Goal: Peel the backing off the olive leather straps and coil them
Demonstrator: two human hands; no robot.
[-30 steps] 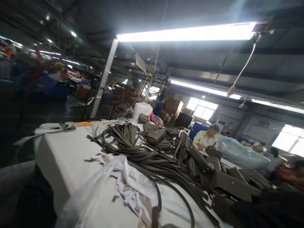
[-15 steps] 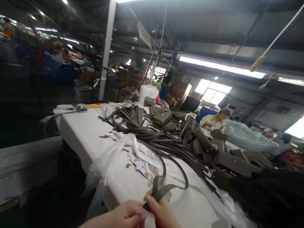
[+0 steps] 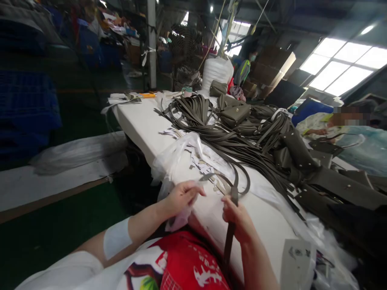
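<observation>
My right hand (image 3: 237, 215) is closed round a dark olive strap (image 3: 230, 239). The strap hangs below the fist towards my lap, and its upper part loops over the table's near edge. To the left, my left hand (image 3: 186, 196) is apart from the right, its fingers curled together in a pinch. Whatever those fingers hold, if anything, is too small to make out. One strap end lies just above these fingertips, and I cannot tell if they touch. Beyond both hands, a large bundle of similar straps (image 3: 242, 147) spreads across the white table (image 3: 136, 121).
Paper scraps (image 3: 201, 161) and clear plastic film (image 3: 172, 155) lie near the hands. Olive bags (image 3: 236, 114) are piled at the back and right. A white foam roll (image 3: 216, 74) stands at the far end. Another person's hand (image 3: 319, 131) shows across the table.
My hands have moved apart, the left away from the strap and the right still gripping it. The view has tilted down, bringing my lap into sight.
</observation>
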